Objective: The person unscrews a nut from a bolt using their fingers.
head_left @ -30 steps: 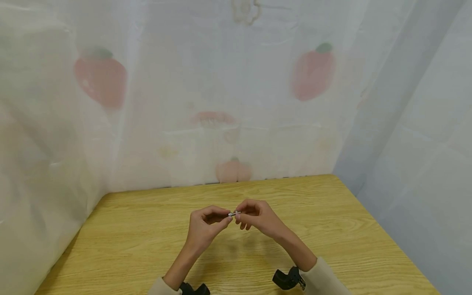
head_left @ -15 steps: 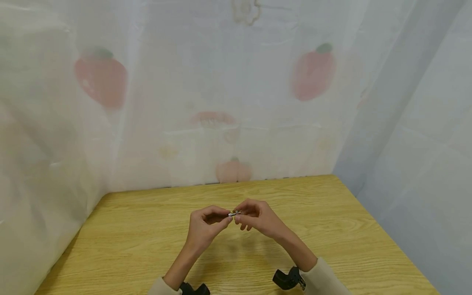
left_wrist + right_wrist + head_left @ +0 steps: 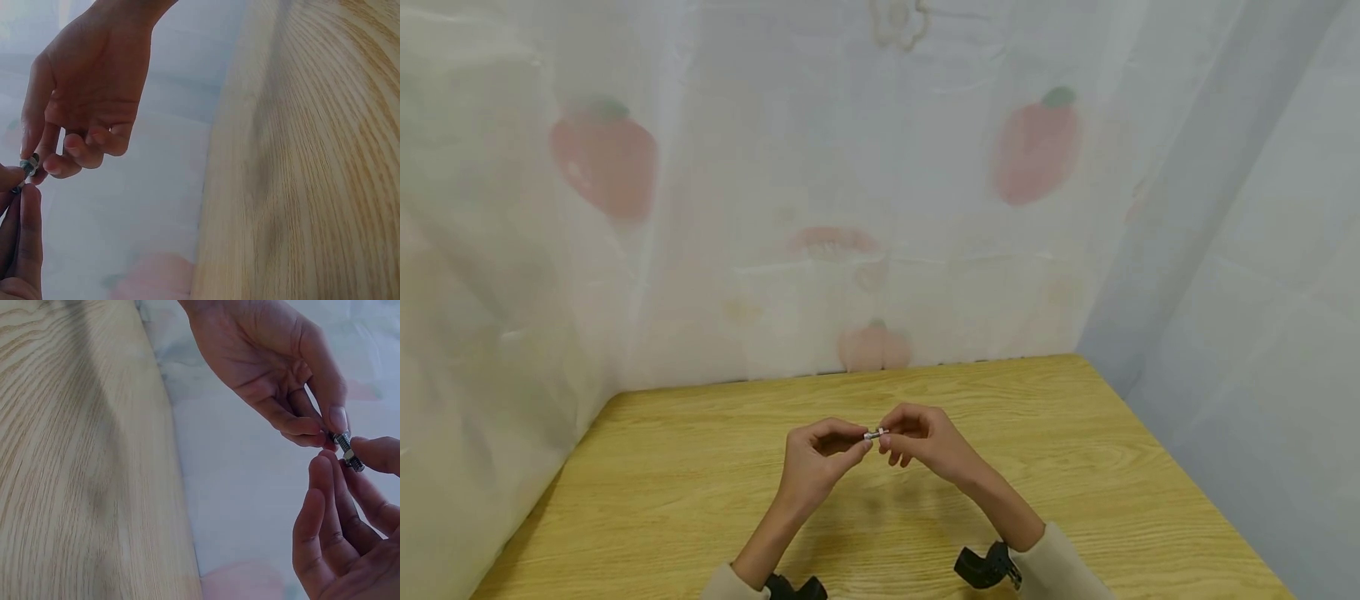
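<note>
The left hand (image 3: pixel 808 460) pinches 1 end of a small silver metal bolt with a ridged stem (image 3: pixel 343 443), up above the yellow-brown wooden counter (image 3: pixel 700 467). The bolt looks light, hard and tough, so that end seems good to hold. Further right, a small silver metal nut (image 3: pixel 349 455) sits around it. It may be slippery; grip its sides. The right hand (image 3: pixel 934 446) has it between thumb and fingers, nearly closed.

A wood-grained worktop (image 3: pixel 700 483) is backed by a pale, creased sheet (image 3: pixel 760 150), on which a red fruit (image 3: pixel 606 162) is printed at left, a second red fruit (image 3: pixel 1039 154) at right and a pinkish fruit (image 3: pixel 874 347) low between them. At right, the worktop is flanked by whitish sheeting (image 3: pixel 1262 333).
</note>
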A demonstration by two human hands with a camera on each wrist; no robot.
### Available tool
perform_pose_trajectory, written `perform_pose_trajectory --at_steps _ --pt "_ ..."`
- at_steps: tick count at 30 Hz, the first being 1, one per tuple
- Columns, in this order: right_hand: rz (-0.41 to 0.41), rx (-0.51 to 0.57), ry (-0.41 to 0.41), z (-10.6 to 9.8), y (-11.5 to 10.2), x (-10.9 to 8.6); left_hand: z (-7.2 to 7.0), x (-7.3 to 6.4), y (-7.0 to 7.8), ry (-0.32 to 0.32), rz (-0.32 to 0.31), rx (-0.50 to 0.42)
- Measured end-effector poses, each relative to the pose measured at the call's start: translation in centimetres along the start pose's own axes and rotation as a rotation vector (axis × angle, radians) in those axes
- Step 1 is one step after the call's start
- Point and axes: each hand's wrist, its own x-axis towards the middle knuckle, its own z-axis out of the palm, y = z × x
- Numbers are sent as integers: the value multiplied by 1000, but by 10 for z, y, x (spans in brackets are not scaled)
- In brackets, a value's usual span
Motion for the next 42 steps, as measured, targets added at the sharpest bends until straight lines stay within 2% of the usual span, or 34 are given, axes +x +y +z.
perform_pose_trajectory --at_steps 8,18,34,37,42 --pt "-41 9 18 1 2 0 0 0 -1 2 -11 -1" --pt "68 -39 25 1 -2 0 0 -1 -1 0 -19 3" --pt "-50 25 18 1 2 -1 -1 -1 -3 -6 3 10" --pt "-20 -1 20 0 0 -1 -1 -1 -2 -7 22 16" --pt "76 -40 18 -1 -1 0 -1 -1 -1 3 -12 2"
